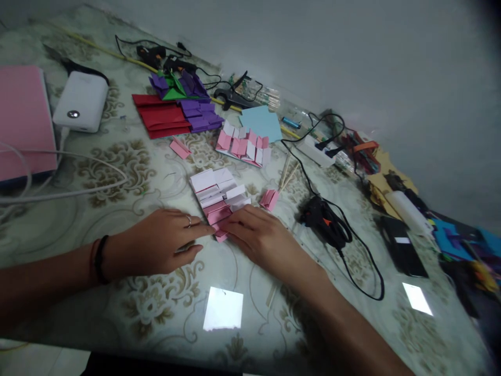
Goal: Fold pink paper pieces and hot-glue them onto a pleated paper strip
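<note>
In front of me lies a pleated paper piece [213, 196] with white and pink folded flaps. My left hand [156, 241] rests at its near left side, fingers stretched out and the index fingertip touching the pink end. On the right, my right hand [260, 235] has its fingers pressed together on the pink flaps, hiding part of that end. A small pink folded paper [269, 199] sits just beyond my right hand. Farther back are another pink and white pleated piece [245, 145] and a small folded pink strip [180, 148].
Red folded paper [162, 117], purple folded paper [200, 115] and light blue sheets [261, 123] lie behind. A black glue gun [324, 222] with a looping cord is at right, near a phone [403, 245]. At left are a white power bank [81, 102], its cable and pink sheets [23, 115].
</note>
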Available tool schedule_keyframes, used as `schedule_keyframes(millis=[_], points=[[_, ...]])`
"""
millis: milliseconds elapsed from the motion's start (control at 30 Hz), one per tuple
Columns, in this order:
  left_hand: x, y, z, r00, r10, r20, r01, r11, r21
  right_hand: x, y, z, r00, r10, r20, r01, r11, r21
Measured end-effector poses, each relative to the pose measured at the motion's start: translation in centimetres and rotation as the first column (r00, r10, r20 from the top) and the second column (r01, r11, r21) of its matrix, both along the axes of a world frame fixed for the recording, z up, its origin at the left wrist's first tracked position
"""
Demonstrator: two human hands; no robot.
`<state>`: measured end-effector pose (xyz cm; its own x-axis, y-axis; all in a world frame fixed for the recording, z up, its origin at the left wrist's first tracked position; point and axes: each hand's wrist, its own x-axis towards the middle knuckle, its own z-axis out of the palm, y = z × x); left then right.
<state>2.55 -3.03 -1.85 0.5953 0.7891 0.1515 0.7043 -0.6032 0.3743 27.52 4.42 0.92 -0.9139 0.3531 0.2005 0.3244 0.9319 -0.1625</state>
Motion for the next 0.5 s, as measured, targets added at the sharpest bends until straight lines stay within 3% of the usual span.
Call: schedule_keyframes(millis=[500], points=[[0.35, 0.05, 0.29, 0.993, -0.022, -0.114, 0.027, 0.999, 0.044, -0.04, 0.35, -0.48, 0.999, -0.032, 0.003, 0.032, 0.998, 0.06]])
